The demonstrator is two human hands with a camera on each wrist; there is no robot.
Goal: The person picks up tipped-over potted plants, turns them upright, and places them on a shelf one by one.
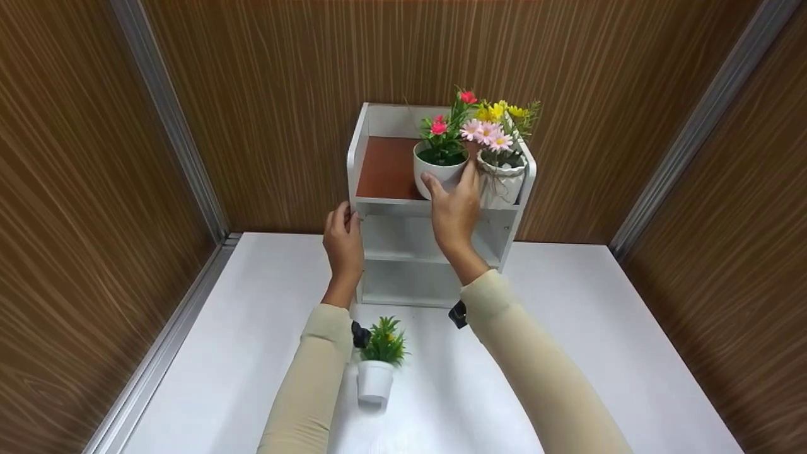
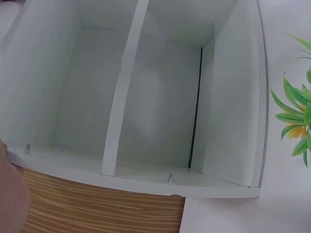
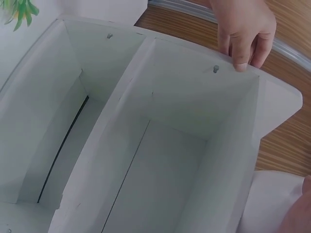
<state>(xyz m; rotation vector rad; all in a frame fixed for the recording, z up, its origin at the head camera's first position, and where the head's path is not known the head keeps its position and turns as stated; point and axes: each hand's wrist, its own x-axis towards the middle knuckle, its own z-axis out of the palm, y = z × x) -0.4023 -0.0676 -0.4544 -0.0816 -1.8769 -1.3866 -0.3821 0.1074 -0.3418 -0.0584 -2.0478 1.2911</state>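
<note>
A small white shelf unit [image 1: 372,283] stands against the back wall, its top board reddish brown. My left hand [image 1: 343,243] grips its left side panel near the top; in the right wrist view that hand [image 3: 245,29] has its fingertips over the panel's edge. On the top board, my right hand [image 1: 456,211] holds a white flower pot [image 1: 435,178] with red flowers, thumb at the front and fingers at its right side. Close to its right stands a white pot [image 1: 509,186] tied with twine, bearing pink and yellow flowers. The right wrist view shows only a bit of the right hand [image 3: 297,213].
A small white pot [image 1: 376,381] with a green plant stands on the white table [image 1: 277,302] in front of the shelf, beside the left forearm. Wood-grain panels [image 1: 284,113] enclose the table at the back and both sides. Two open compartments lie below the top board.
</note>
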